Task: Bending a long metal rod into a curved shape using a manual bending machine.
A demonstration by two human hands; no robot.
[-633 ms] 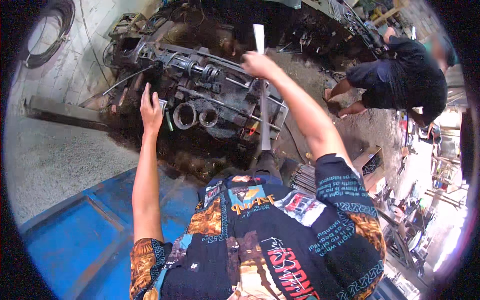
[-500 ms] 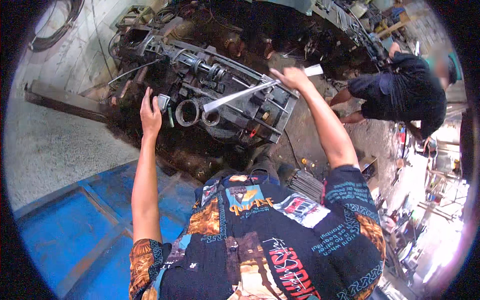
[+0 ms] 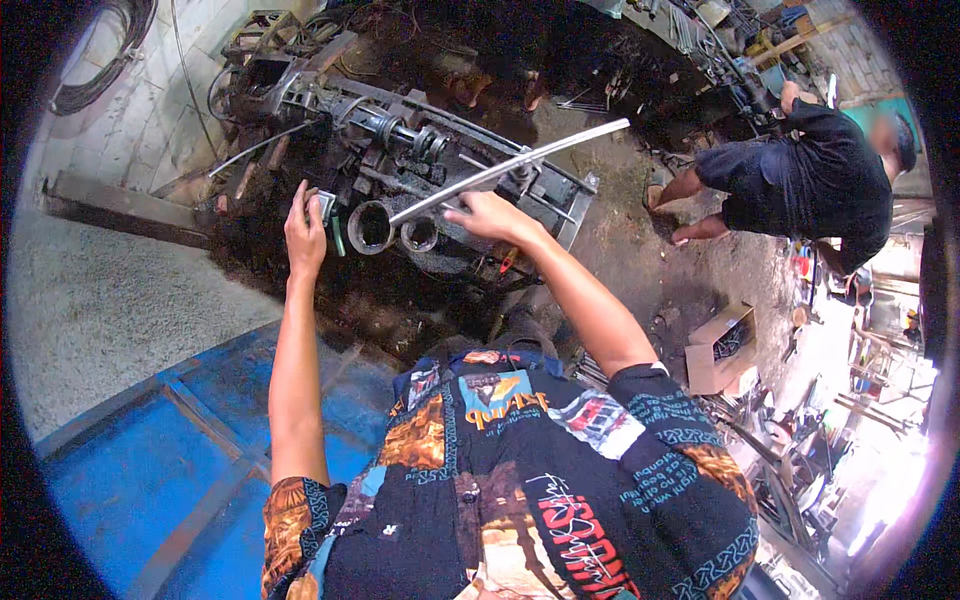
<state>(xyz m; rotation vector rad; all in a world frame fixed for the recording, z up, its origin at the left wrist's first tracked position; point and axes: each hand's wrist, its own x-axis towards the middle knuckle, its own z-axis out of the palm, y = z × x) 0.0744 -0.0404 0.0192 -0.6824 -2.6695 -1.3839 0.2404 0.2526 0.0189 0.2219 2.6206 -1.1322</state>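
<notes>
A long silver metal bar (image 3: 540,153) lies slantwise over a greasy dark machine (image 3: 455,165), its near end by two metal rings. My right hand (image 3: 495,217) is just below the bar, its fingers pointing left and slightly apart, with nothing visible in them. Close to its fingertips is the smaller ring (image 3: 420,248); the larger ring (image 3: 356,230) sits left of it. My left hand (image 3: 303,238) is at the machine's left side, closed on a small grey block-like thing (image 3: 326,206). A green strip (image 3: 338,238) hangs beneath that block.
A co-worker in dark clothes (image 3: 810,180) stands bent at the right. An open cardboard box (image 3: 718,350) lies on the floor below. A blue panel (image 3: 110,460) spans the lower left, and a long beam (image 3: 130,208) lies along the wall.
My right hand has come off the bar's middle and moved left and toward me. The bar has turned slightly, its far end higher. My left hand stays at the grey block.
</notes>
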